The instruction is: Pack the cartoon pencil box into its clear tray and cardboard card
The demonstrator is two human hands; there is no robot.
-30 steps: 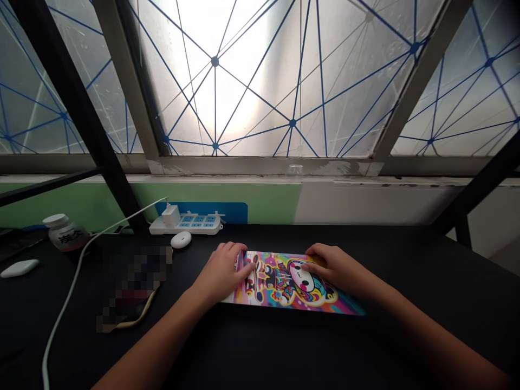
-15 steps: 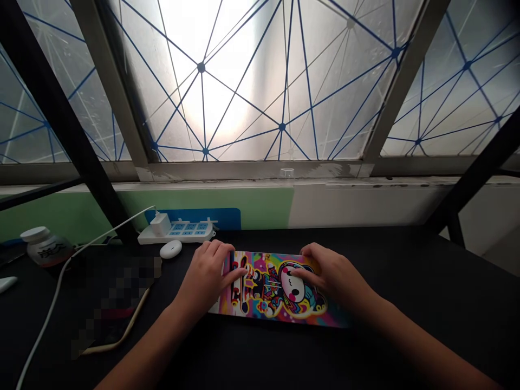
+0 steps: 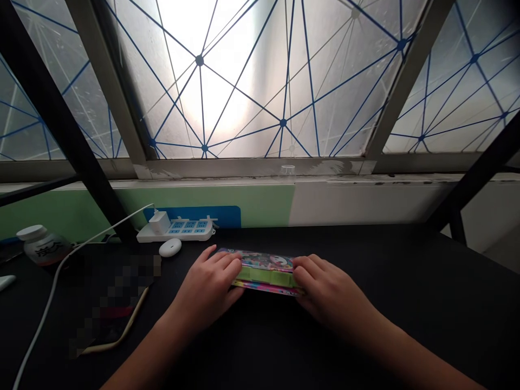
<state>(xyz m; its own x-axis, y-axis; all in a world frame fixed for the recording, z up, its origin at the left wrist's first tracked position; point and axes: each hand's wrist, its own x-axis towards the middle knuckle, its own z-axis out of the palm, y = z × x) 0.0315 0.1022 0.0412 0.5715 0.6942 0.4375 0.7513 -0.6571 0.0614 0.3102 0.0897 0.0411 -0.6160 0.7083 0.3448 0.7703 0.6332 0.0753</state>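
On the black bench (image 3: 365, 346), straight in front of the person and a little left of centre, lies a folded printed sheet (image 3: 260, 260), a narrow, glossy packet of pink, yellow and blue cartoon print. A lime-green band (image 3: 264, 278) runs along its near side. From where I'm standing I can't tell whether it's heavy paper or thin plastic, but it looks light and fairly stiff, though it would likely bend along the fold. The shiny face may be a little slippery, so I'd take it by its two short ends, where the layers can be pinched together.

That is about where the hands are. The left hand (image 3: 209, 284) is cupped around the left end, its fingers spread and lying over the top. The right hand (image 3: 329, 287) mirrors it at the right end, with its fingertips on the green band. Both are half-curved and clasping the packet between them, neither clenched into a fist nor let go.

Behind them, a round white case (image 3: 169, 247) sits just in front of a white power strip (image 3: 174, 230) with a plugged-in charger (image 3: 160, 222). Its white cable (image 3: 57, 271) trails left past a white-capped bottle (image 3: 43, 246) and a pixelated, unreadable patch (image 3: 114, 303) on the bench.
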